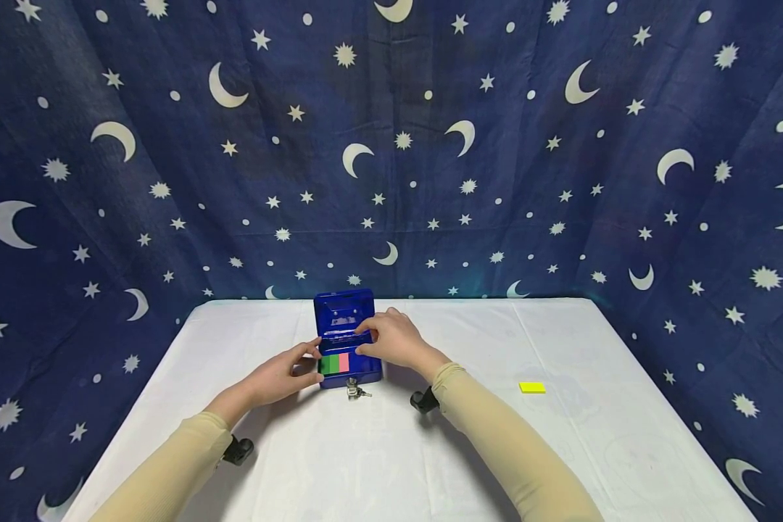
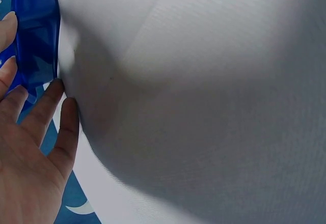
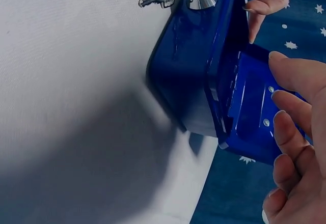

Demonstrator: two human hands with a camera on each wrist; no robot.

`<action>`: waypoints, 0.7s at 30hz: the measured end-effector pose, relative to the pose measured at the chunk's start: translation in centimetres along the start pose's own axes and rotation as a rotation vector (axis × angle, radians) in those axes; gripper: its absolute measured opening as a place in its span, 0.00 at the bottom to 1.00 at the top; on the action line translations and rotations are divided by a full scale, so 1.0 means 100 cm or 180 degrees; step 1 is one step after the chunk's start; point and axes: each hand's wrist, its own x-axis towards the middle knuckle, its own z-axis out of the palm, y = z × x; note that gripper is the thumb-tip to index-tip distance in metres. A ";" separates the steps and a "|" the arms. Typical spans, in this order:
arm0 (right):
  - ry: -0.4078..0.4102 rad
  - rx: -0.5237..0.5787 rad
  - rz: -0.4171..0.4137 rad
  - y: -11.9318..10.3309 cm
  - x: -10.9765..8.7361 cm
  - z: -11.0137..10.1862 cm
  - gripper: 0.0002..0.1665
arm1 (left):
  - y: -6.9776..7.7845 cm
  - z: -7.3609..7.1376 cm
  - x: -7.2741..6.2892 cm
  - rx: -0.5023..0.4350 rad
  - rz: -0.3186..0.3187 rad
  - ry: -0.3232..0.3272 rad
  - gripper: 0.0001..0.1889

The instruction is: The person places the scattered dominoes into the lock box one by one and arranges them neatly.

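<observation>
A blue metal cash box (image 1: 368, 377) stands on the table with its lid (image 1: 326, 308) raised. Small keys (image 1: 359, 392) hang from the lock on its front. Green (image 1: 330, 365) and pink (image 1: 344, 362) flat rectangular pieces lie side by side at the left inside it. My left hand (image 1: 275, 375) is at the box's left side, thumb near the front corner and fingertips at the rim. Over the right part of the box is my right hand (image 1: 394, 339), its thumb and index finger apart with nothing visible between them. The right wrist view shows its fingers loosely curved beside the lid (image 3: 252, 96).
A yellow flat rectangular piece (image 1: 531, 388) lies to the right on the white-covered table (image 1: 339, 464). Behind the table's far edge hangs a dark blue curtain (image 1: 391, 196) with moons and stars. A black wrist camera (image 1: 424, 400) sits beneath the right forearm.
</observation>
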 end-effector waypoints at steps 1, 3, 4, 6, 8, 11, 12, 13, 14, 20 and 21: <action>0.0015 0.0018 0.0003 0.001 -0.001 -0.001 0.24 | 0.000 0.000 0.000 0.0002 0.0003 0.0004 0.22; 0.0051 0.0062 0.0008 0.003 -0.002 -0.003 0.23 | 0.000 0.000 0.001 0.0020 -0.0011 0.0011 0.22; 0.0067 0.0085 0.0011 0.004 -0.002 -0.005 0.23 | 0.000 0.000 0.001 0.0026 -0.0023 0.0012 0.22; 0.0087 0.0096 0.0000 0.005 -0.004 -0.007 0.23 | 0.000 0.000 0.002 0.0032 -0.0040 0.0010 0.22; 0.0097 0.0113 -0.0018 0.006 -0.005 -0.010 0.24 | -0.001 0.000 0.002 0.0038 -0.0052 0.0011 0.22; 0.0115 0.0117 -0.0068 0.009 -0.007 -0.013 0.24 | -0.002 0.001 0.002 0.0055 -0.0044 0.0016 0.22; 0.0129 0.0109 -0.0080 0.009 -0.008 -0.014 0.24 | -0.002 0.001 0.002 0.0060 -0.0050 0.0015 0.22; 0.0140 0.0106 -0.0097 0.010 -0.009 -0.015 0.24 | -0.002 0.002 0.002 0.0063 -0.0055 0.0017 0.22; 0.0155 0.0092 -0.0111 0.011 -0.010 -0.015 0.24 | -0.002 0.002 0.002 0.0060 -0.0044 0.0015 0.22; 0.0223 0.0128 -0.0119 0.018 -0.017 -0.020 0.24 | -0.002 0.001 0.001 0.0053 -0.0056 0.0023 0.22; 0.0229 0.0143 -0.0110 0.019 -0.019 -0.021 0.24 | -0.002 0.001 0.001 0.0057 -0.0054 0.0023 0.22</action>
